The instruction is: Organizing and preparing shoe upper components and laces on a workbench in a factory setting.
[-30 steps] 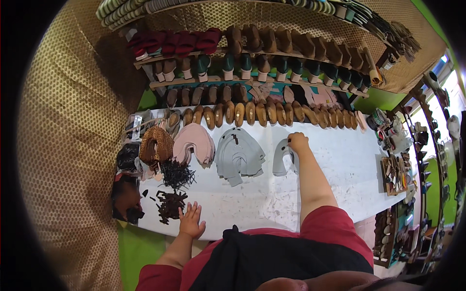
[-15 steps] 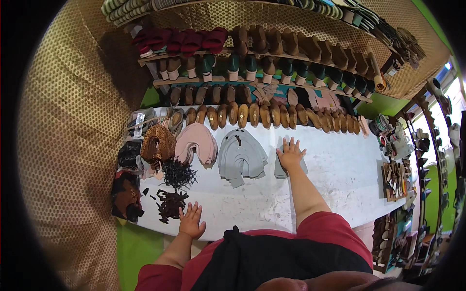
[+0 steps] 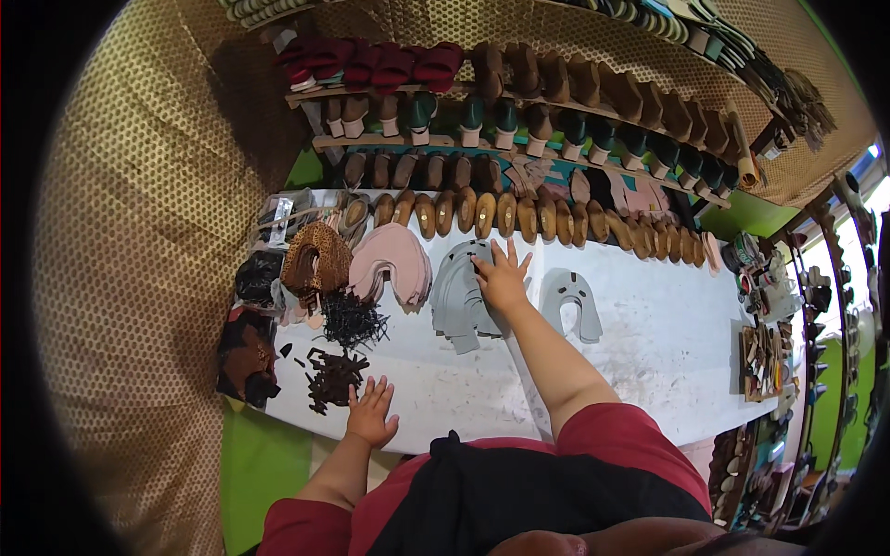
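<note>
From the head view, I see my right hand (image 3: 502, 278) reaching far across the white table (image 3: 649, 361), fingers spread flat on the stack of grey cut pieces (image 3: 461, 298), pressing but gripping nothing. That stack lies mid-table, between the pink pieces (image 3: 397, 261) on its left and a single grey piece (image 3: 570, 301) on its right. The sheets look thin, light and floppy; I'd peel one up by a free edge. My left hand (image 3: 373, 414) rests open near the table's near edge, beside dark scraps (image 3: 332, 375), holding nothing.
</note>
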Available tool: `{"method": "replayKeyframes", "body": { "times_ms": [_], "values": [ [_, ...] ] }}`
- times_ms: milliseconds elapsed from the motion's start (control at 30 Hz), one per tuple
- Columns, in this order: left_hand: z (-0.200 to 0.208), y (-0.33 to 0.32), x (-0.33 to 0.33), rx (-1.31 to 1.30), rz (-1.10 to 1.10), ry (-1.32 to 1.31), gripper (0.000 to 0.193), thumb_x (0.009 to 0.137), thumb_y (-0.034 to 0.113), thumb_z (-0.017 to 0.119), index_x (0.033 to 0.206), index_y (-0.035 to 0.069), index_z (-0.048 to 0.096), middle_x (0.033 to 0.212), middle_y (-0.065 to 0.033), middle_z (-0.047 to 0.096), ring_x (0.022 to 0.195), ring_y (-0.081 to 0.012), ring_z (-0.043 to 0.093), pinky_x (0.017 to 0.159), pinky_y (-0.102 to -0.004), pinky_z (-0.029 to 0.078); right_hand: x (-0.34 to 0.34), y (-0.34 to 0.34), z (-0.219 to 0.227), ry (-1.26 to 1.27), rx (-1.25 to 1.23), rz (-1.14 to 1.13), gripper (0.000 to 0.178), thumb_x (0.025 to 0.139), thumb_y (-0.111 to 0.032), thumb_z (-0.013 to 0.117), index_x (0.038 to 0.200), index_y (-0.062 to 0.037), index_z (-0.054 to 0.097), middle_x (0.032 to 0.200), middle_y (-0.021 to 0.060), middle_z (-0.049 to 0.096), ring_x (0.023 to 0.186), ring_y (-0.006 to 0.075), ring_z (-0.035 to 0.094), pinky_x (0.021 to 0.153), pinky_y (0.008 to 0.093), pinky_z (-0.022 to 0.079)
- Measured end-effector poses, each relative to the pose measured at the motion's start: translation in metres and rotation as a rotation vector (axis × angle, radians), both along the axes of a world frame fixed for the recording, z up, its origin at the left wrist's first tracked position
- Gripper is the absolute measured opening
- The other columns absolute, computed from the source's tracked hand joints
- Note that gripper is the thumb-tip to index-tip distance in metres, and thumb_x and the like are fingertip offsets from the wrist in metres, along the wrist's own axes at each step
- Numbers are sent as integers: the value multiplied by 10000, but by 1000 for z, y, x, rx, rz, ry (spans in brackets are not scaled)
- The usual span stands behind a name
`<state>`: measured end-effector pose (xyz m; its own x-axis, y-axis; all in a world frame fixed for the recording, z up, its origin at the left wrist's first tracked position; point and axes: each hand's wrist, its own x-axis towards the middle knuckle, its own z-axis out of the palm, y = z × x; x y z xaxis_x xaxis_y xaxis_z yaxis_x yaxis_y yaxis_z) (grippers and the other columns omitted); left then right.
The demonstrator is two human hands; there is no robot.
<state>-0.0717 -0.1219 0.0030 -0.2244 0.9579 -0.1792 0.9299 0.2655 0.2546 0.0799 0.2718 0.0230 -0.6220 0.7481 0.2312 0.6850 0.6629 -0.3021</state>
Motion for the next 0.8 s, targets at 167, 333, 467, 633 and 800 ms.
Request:
{"method": "replayKeyframes", "body": {
  "times_ms": [167,333,467,633,800],
  "values": [
    [2,-1,0,17,1,3,713,800,359,619,1435,81,447,1559,-127,353,1474,-331,248,1170,-628,26,0,7,-8,96,96,82,331,768,-194,755,1092,-257,725,1451,41,473,1453,323,268,1119,726,69],
    [4,-1,1,23,6,1,709,806,361,615,1435,80,446,1560,-126,352,1476,-326,244,1170,-629,19,11,2,-3,118,40,157,193,730,-145,754,910,-201,715,1337,-5,578,1408,291,354,1120,718,108],
    [1,-1,0,23,5,-8,711,807,363,614,1438,82,444,1559,-124,353,1477,-323,242,1162,-645,6,37,-3,29,119,-115,306,152,716,-141,763,850,-188,709,1398,0,544,1432,323,319,1111,735,100],
    [5,0,3,27,18,8,711,803,363,617,1435,84,449,1557,-116,358,1480,-321,238,1149,-668,-12,87,-44,146,-52,-194,417,124,659,-155,804,746,-228,755,1532,30,423,1502,401,117,1098,763,65],
    [5,-5,3,30,36,13,710,798,365,625,1428,85,455,1553,-114,365,1481,-321,236,1148,-670,-21,115,-54,183,-246,-325,581,195,593,-188,858,759,-246,773,1563,8,380,1511,398,66,1081,787,54]
  ]
}}
